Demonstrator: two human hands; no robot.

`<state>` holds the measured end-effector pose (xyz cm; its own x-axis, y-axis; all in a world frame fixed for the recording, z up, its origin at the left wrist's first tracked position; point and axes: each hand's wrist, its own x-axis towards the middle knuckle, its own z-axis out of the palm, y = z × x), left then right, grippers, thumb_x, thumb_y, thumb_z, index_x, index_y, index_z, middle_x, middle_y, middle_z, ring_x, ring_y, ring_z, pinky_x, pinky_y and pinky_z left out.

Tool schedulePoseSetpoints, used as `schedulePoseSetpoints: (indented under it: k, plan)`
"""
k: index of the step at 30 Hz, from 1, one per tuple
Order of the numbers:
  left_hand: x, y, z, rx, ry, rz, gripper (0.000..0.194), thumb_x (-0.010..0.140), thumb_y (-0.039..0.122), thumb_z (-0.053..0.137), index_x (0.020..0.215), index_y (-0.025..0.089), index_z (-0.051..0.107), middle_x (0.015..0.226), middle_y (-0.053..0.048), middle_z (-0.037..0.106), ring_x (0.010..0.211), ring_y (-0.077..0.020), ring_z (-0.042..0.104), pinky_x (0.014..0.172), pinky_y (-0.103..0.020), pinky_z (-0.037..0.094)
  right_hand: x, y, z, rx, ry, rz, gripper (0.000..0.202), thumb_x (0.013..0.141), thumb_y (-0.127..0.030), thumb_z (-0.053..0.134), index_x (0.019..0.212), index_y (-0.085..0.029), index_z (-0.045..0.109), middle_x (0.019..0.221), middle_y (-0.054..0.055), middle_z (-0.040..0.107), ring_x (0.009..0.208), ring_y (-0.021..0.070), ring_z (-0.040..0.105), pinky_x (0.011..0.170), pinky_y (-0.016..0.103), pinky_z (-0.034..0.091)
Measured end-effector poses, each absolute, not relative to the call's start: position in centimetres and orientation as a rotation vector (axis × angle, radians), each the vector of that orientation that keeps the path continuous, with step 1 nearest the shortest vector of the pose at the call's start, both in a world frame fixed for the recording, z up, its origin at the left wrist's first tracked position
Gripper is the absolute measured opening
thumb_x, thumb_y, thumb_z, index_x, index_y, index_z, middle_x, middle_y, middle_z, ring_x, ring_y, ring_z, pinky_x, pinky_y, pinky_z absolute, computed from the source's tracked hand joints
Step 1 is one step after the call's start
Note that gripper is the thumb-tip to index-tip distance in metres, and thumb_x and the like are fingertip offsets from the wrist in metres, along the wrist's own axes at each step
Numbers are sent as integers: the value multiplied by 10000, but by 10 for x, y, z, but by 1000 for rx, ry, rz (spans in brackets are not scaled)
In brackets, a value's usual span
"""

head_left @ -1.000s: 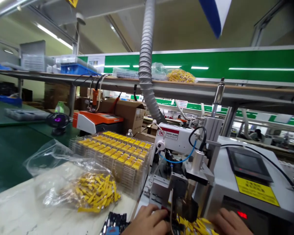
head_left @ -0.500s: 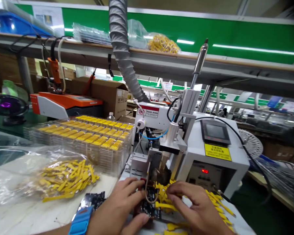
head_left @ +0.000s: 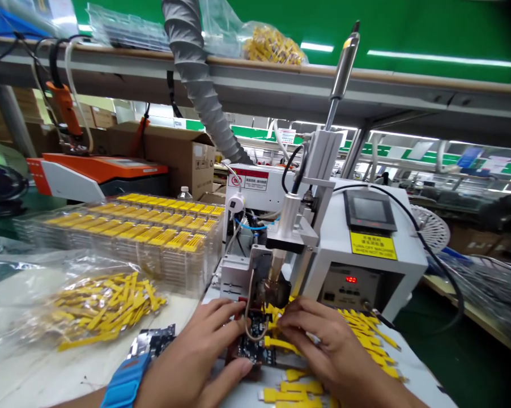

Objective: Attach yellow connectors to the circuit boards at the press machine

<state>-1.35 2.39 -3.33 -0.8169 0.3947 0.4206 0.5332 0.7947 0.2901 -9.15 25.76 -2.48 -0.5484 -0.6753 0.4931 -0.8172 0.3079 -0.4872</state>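
Under the head [head_left: 276, 286] of a hot-bar soldering machine lies a dark circuit board [head_left: 255, 352]. My left hand [head_left: 191, 348], a blue wrist strap [head_left: 127, 381] at its wrist, grips the board along its left side, fingers at the far end and thumb at the near edge. To the board's right, my right hand [head_left: 323, 340] has thumb and fingers closed on a yellow flex cable [head_left: 280, 343] that reaches over the board. Its fingertips partly hide the cable. A thin curved tube [head_left: 247, 323] hangs over the board, close to my left fingers.
Loose yellow flex cables [head_left: 296, 391] lie in front and right of my right hand. Another dark board [head_left: 153, 340] sits left. Behind are a bag of yellow cables [head_left: 106, 303] and stacked clear trays [head_left: 187, 272]. The machine's control box [head_left: 366, 272] stands right, below a shelf [head_left: 264, 85].
The camera view has tilted down slightly and shifted. My right hand has closed in on the yellow flex cable beside the board; my left hand keeps its place on the board.
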Motion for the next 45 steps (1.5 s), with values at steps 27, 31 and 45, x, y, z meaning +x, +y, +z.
schedulePoseSetpoints:
  k: [27,31,45]
  plan:
    - [-15,20,-40,-720,-2501,-348,447,911,380,554,1331,293,430,1368,6,468,1231,-225,457,1000,-407,474,-97,263,-34,1449,-2306,985,306,850,-58,511,1042,-196,705,940,84,607,854,165,586,730,270,504]
    - [-15,21,-39,-725,-2498,-374,430,912,364,554,1322,302,437,1364,11,470,1228,-216,455,985,-395,486,-97,263,-36,1458,-2325,920,319,846,-53,516,1055,-203,703,946,96,601,848,181,588,722,282,517]
    - [-13,23,-32,-725,-2590,-566,380,903,330,567,1277,289,514,1346,-11,486,1240,-243,431,1023,-432,436,-96,263,-35,1480,-2301,841,295,868,-85,457,1023,-168,693,934,116,599,842,200,584,714,313,519]
